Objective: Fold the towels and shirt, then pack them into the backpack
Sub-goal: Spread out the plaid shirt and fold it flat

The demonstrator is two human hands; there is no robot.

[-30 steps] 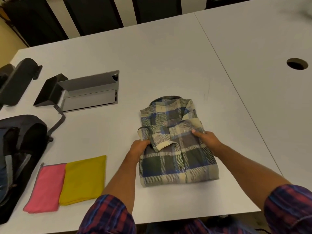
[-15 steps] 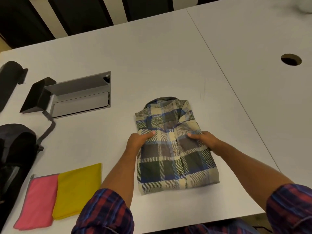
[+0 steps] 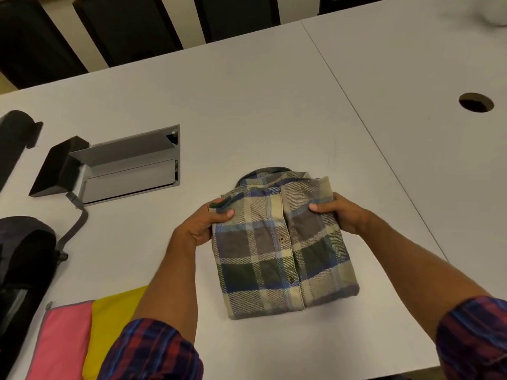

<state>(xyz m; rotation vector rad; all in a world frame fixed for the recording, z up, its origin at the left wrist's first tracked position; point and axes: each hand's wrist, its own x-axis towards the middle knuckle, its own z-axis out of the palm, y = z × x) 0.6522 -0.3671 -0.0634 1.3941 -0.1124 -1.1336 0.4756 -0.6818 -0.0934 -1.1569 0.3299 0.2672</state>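
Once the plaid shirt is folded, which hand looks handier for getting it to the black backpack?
Left, probably. The left hand grips the shirt on the side facing the backpack; the right hand holds the far edge.

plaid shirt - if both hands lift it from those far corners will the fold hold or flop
Probably flops: the plaid shirt is soft cloth, and the left hand and right hand grip only its far corners. The near half rests unsupported on the table, so it would likely sag open.

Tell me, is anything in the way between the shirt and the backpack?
Nothing blocks it. Both hands, left and right, grip the shirt. Only bare table lies between it and the backpack; the towels sit nearer the front edge.
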